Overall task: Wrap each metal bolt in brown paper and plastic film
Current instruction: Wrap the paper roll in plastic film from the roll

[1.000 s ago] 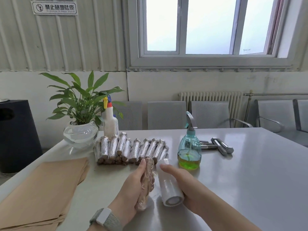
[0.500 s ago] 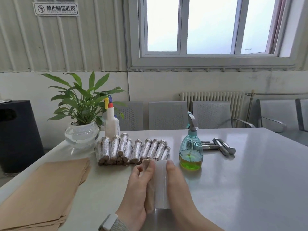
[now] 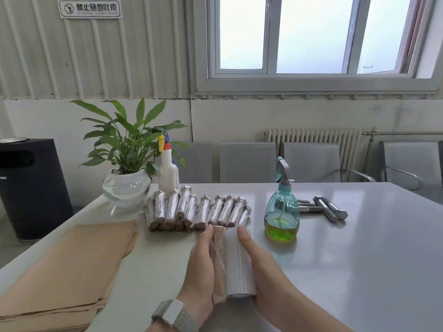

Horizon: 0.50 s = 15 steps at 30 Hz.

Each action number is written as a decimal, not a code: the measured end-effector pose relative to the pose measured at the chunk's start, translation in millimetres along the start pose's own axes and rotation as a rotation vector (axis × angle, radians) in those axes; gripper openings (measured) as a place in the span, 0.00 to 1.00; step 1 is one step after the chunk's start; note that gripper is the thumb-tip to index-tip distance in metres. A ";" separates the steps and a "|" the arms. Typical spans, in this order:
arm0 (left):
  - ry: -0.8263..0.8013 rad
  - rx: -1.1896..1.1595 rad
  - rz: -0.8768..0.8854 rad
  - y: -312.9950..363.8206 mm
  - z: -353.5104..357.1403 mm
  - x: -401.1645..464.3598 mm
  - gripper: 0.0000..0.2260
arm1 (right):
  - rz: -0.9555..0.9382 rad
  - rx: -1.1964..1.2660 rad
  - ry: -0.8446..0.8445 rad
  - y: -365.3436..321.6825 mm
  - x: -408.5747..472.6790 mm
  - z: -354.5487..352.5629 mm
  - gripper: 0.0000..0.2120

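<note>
Grey glossy table (image 3: 359, 259), pale wall, window (image 3: 311, 37) above, radiator (image 3: 311, 142) and grey chairs (image 3: 247, 161) behind the far edge; black bin (image 3: 28, 185) off the left edge; table's left edge runs diagonally past the stack of brown paper sheets (image 3: 67, 271), which lies left of the left hand; broad bare tabletop to the right of the right hand; near edge out of view.

Left hand (image 3: 200, 267) curls round a paper-wrapped bolt (image 3: 217, 259), thumb up along it; smartwatch (image 3: 173, 316) on that wrist; right hand (image 3: 261, 267) grips the roll of plastic film (image 3: 237, 264), thumb on top; bolt and roll lie side by side, touching, between the two hands, both pointing away from the person.

Just beyond the fingertips: pile of finished wrapped bolts (image 3: 196, 210); beyond the right hand: green spray bottle (image 3: 281, 212), bare metal bolts (image 3: 328, 208) past it; beyond the left hand: potted plant in a glass bowl (image 3: 127, 173), white spray bottle (image 3: 167, 171).
</note>
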<state>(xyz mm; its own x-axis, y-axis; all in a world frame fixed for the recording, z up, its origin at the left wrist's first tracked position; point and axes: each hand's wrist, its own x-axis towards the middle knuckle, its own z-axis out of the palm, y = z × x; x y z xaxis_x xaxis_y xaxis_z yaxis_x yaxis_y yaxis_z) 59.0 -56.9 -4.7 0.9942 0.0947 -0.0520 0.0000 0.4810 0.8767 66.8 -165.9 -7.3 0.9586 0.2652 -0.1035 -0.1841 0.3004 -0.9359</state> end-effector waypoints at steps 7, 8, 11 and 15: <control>0.042 0.099 0.178 1.9 -2.8 8.0 0.22 | -0.139 -0.196 0.111 -8.4 -2.2 1.0 0.31; 0.047 0.106 0.185 1.3 -2.6 8.4 0.22 | -0.166 -0.235 0.135 -8.2 -2.5 2.0 0.32; 0.052 0.086 0.194 1.9 1.4 5.0 0.26 | -0.263 -0.359 0.218 -5.5 -4.0 8.0 0.31; 0.050 -0.030 0.142 -4.5 0.3 3.7 0.25 | -0.353 -0.527 0.363 0.0 -4.9 15.3 0.29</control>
<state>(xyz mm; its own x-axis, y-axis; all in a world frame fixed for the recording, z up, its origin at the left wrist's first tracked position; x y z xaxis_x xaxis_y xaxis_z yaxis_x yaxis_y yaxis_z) 62.8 -58.9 -8.7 0.9773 0.2067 0.0474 -0.1445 0.4851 0.8624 58.7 -153.2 -1.7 0.9700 -0.1139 0.2146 0.1902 -0.1936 -0.9625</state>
